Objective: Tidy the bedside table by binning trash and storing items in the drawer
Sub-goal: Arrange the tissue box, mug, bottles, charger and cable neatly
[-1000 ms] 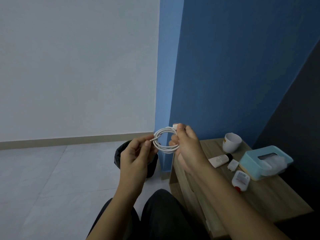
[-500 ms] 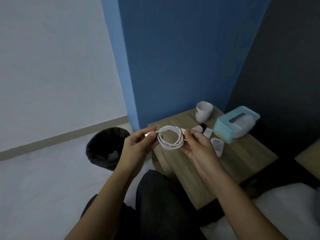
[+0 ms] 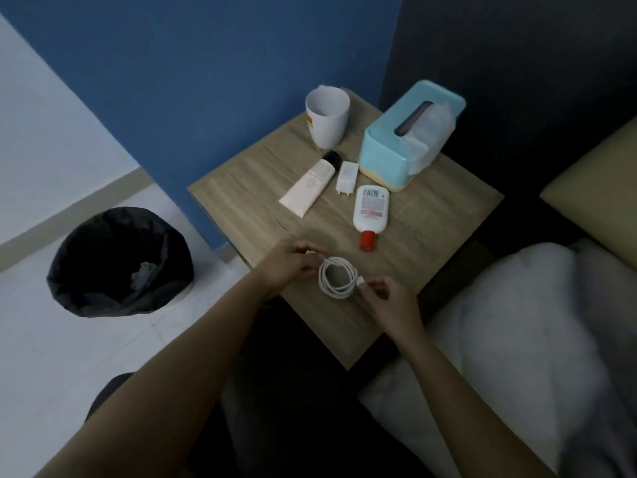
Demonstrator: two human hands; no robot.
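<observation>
A coiled white cable [image 3: 337, 277] hangs just above the near corner of the wooden bedside table [image 3: 431, 215]. My left hand [image 3: 289, 267] pinches its left side and my right hand [image 3: 389, 301] pinches the plug end on its right. On the tabletop lie a cream tube with a black cap [image 3: 308, 182], a white charger plug [image 3: 346, 177] and a white bottle with a red cap [image 3: 370, 212]. Towards the back stand a white cup [image 3: 326, 117] and a turquoise tissue box [image 3: 410, 134]. No drawer shows.
A black-lined trash bin [image 3: 119, 263] with crumpled paper inside stands on the pale floor left of the table. A blue wall rises behind the table. A bed with a white pillow [image 3: 517, 326] lies to the right. My dark-clothed legs are below.
The view has swung down and right onto the tabletop. Both hands have come down with the coiled cable, from in front of the wall to just above the table's near corner.
</observation>
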